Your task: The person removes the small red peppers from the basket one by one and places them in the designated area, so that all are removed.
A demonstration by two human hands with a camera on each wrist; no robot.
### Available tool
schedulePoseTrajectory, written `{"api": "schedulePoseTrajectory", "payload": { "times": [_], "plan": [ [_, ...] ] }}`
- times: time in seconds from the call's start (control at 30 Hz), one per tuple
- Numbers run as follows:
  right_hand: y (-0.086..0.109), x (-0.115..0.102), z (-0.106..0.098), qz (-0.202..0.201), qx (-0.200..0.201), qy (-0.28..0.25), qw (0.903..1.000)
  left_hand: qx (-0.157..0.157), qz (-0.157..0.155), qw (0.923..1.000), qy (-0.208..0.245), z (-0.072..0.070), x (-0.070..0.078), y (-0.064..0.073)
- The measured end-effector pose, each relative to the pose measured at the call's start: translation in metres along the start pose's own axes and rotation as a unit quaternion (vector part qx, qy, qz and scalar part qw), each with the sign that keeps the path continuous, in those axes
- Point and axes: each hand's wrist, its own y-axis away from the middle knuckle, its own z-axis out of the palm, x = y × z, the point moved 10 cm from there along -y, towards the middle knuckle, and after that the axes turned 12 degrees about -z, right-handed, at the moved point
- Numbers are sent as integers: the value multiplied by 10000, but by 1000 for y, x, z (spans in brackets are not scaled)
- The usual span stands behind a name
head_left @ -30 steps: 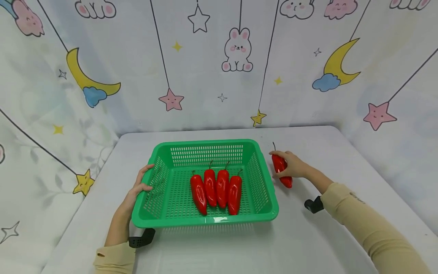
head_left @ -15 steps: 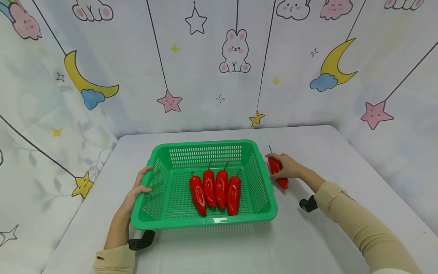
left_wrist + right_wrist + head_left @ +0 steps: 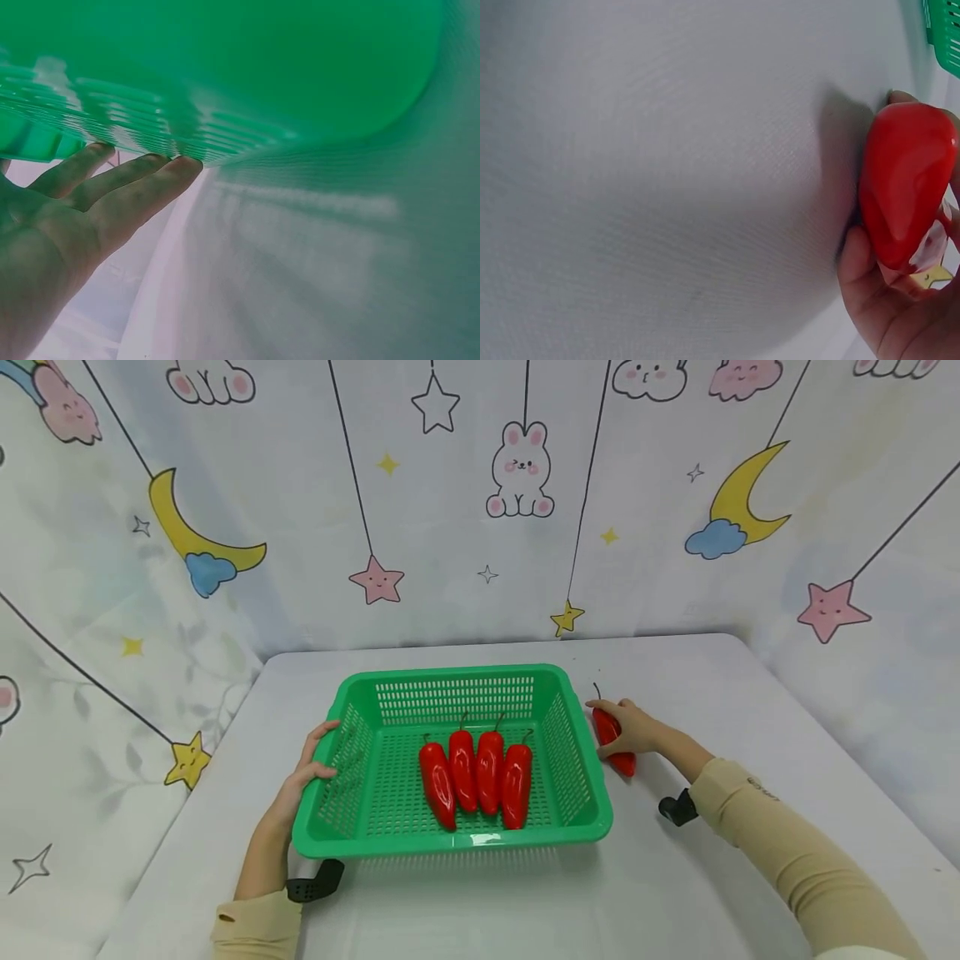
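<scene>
Red pepper (image 3: 906, 176): pinched across its body by the right grip (image 3: 636, 731), likely for firm hold.
Green basket (image 3: 382, 848): just left of that grip; the left grip (image 3: 292, 783) clasps its side rim, probably steadying it.
Four peppers (image 3: 490, 768): inside, between both grips, side by side.

We count one green basket (image 3: 453, 844), four red peppers (image 3: 464, 770) inside it, one more pepper (image 3: 607, 725) just right of it, one tabletop (image 3: 465, 910) beneath it and two printed moons (image 3: 729, 500) behind it.
</scene>
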Motion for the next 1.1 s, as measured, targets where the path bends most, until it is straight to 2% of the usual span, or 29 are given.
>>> {"api": "schedulePoseTrajectory", "payload": {
  "times": [0.2,0.7,0.9,1.1],
  "plan": [
    [0,0,0,71,-103,121,9998,40,-38,10000,-1,1,0,-1],
    [3,-8,-7,3,179,61,9998,-19,17,10000,-23,1,1,1],
    [11,-11,-25,-49,463,305,9985,-33,-6,10000,-10,1,1,0],
    [19,-24,-51,-324,796,458,9952,10,-55,10000,-23,0,0,1]
  ]
}}
